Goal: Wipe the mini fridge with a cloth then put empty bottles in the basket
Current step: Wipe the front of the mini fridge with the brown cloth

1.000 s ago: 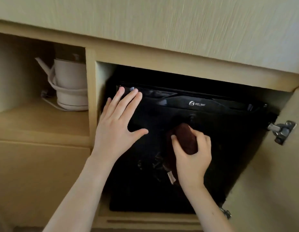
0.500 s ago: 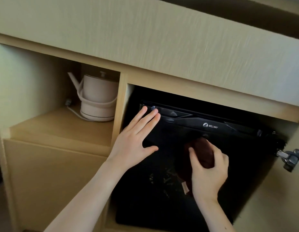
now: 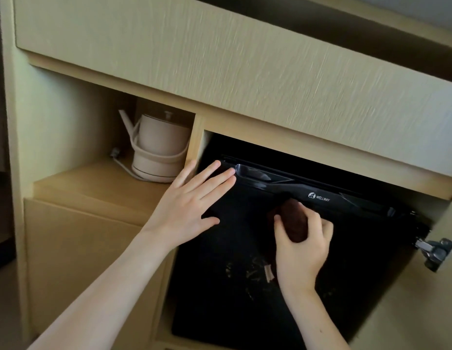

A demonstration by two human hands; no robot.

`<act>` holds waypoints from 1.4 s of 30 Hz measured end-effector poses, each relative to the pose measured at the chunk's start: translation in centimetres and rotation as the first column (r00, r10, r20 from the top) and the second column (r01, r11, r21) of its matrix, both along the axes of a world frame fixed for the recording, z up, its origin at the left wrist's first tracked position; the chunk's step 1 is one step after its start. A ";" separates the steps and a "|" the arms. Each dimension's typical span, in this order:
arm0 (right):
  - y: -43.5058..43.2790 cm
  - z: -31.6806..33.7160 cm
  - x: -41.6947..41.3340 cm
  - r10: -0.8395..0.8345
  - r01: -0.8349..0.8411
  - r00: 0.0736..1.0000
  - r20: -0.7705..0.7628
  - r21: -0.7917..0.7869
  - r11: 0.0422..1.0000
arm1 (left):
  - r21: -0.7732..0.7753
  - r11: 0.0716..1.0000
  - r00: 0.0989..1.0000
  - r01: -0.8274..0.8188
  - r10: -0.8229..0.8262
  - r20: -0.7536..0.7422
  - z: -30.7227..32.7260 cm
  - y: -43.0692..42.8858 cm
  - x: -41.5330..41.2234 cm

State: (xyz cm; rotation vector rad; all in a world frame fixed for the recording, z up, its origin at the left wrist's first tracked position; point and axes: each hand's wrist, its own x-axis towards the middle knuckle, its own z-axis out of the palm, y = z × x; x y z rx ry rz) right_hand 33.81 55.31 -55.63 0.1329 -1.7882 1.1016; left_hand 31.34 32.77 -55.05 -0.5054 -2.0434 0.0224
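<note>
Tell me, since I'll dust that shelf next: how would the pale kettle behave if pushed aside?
The kettle looks rigid and would probably slide rather than roll, given its broad flat bottom. Its cord trails from the bottom edge, so it may tug or snag. The thin spout looks most fragile.

A beige kettle [image 3: 160, 150] stands on a wooden shelf [image 3: 93, 183], its cord [image 3: 118, 161] lying beside it. A metal hinge [image 3: 433, 252] sits on the right cabinet door [image 3: 409, 311].
</note>
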 end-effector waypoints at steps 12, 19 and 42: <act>-3.4 -0.4 -0.5 0.074 -0.078 0.996 0.044 0.089 0.993 | 0.084 0.996 0.988 0.033 -0.045 0.146 -1.0 -1.1 0.2; -4.2 0.0 -0.4 0.169 -0.183 0.983 0.077 0.249 0.951 | 0.141 0.985 0.981 0.097 -0.119 0.156 -0.8 -1.2 0.1; -6.0 -0.1 -0.9 0.183 -0.188 0.982 0.051 0.386 0.903 | 0.176 0.975 0.982 0.136 -0.156 0.106 -0.9 -1.1 0.0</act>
